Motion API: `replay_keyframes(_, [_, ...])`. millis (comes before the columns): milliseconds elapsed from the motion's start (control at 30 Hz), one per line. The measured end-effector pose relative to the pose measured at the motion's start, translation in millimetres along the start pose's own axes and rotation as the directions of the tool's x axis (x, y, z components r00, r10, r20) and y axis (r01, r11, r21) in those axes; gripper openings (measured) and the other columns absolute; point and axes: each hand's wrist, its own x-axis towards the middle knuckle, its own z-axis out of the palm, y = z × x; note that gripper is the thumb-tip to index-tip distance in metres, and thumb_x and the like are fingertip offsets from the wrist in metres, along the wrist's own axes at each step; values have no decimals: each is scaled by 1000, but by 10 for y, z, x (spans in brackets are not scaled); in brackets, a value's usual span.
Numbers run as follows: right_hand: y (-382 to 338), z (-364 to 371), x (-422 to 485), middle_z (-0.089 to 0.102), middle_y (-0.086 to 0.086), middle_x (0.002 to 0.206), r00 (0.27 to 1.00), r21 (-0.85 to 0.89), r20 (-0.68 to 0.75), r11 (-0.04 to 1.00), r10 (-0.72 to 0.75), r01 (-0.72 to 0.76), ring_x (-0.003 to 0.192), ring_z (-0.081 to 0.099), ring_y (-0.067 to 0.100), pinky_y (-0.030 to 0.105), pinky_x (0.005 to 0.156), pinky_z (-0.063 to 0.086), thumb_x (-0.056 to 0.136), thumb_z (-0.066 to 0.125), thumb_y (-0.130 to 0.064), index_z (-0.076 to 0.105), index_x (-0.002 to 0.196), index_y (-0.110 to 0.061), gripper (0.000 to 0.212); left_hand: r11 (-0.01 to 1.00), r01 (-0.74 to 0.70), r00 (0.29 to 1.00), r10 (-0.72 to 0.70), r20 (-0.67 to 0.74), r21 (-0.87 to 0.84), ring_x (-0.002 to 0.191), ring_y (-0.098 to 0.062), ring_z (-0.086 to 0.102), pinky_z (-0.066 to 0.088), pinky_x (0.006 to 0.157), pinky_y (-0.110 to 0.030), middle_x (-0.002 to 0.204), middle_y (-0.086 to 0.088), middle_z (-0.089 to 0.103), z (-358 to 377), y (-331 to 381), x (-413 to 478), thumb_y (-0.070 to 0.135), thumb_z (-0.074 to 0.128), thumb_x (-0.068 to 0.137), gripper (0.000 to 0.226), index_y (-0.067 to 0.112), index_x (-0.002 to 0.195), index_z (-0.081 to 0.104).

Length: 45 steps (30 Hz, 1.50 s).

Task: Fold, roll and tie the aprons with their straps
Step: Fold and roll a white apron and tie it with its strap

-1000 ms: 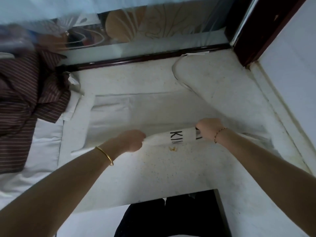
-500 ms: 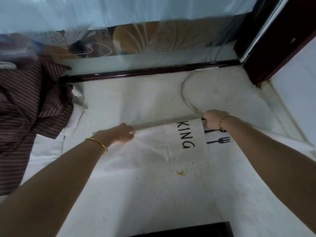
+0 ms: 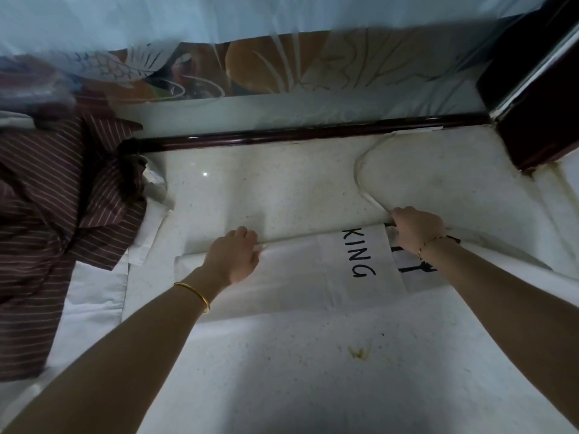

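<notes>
The white apron, printed KING beside a fork, lies folded flat on the speckled bench. Its strap loops away toward the dark rail. The left grip curls over the apron's far edge and holds it. The right grip clutches the same edge beside the print. A striped brown cloth is heaped at the left.

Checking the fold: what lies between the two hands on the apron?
Head view: the folded edge of the white apron spans left hand to right hand, printed KING nearer the right.
</notes>
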Motion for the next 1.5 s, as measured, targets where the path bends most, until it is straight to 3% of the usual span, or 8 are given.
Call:
replay_keyframes(300, [-39,67,-48,59,14,100,992,106,-80,991,96,-87,84,59,31,28,61,39,93,53,-20,54,105,-6,19,996,36,998,-32,-48,85,86,-26,54,40,69,-31,100,-9,55,96,-151,-92,11,40,96,13,8,106,48])
replay_keyframes(467, [-71,46,-161,61,13,98,994,208,-90,977,70,-50,82,56,29,29,61,37,89,51,-7,51,107,-5,18,937,212,977,-206,-52,277,104,-26,50,41,83,-34,116,-9,51,-108,-10,-78,14,42,92,26,8,117,44])
replay_keyframes(700, [338,-43,-519,61,5,115,956,412,-283,910,78,48,105,56,26,35,86,47,87,59,-22,59,119,-15,33,904,-428,897,423,-131,-8,108,-36,49,46,80,-44,124,-19,45,-264,1865,493,-1,47,87,34,1,121,49])
replay_keyframes(867, [931,32,-1151,64,8,112,833,459,-428,878,351,-134,101,57,29,37,82,44,83,60,-26,62,116,-13,35,965,-260,959,257,-121,-9,123,-35,41,49,91,-39,147,-20,18,-178,2665,771,7,48,92,64,2,146,13])
replay_keyframes(1033, [1174,277,-1482,53,-3,120,920,468,-25,818,392,-335,93,61,22,28,68,45,85,44,-56,51,125,-27,50,977,-193,981,194,-4,87,132,-35,31,43,101,-39,151,-20,12,-28,2809,948,19,49,96,77,1,148,-5])
replay_keyframes(1167, [1343,265,-1586,54,-11,117,966,406,47,878,256,-253,105,53,19,36,85,47,71,44,-78,50,123,-38,66,986,-136,991,137,-2,96,124,-33,39,48,93,-37,142,-18,22,-22,2856,1014,16,50,94,64,2,144,12])
replay_keyframes(1367, [1650,253,-1526,57,-2,102,937,267,62,899,343,-347,110,47,22,38,88,41,92,53,-34,64,109,-24,22,982,-109,993,114,-19,152,117,-30,44,48,86,-34,135,-15,30,12,2884,1026,15,49,93,53,3,137,21])
replay_keyframes(1500, [1959,43,-1278,55,3,88,873,476,30,761,487,-441,100,47,24,35,75,43,91,55,-30,64,91,-17,16,984,-106,994,107,2,141,114,-30,44,48,86,-35,132,-15,31,-13,2892,1044,14,49,92,51,4,134,23])
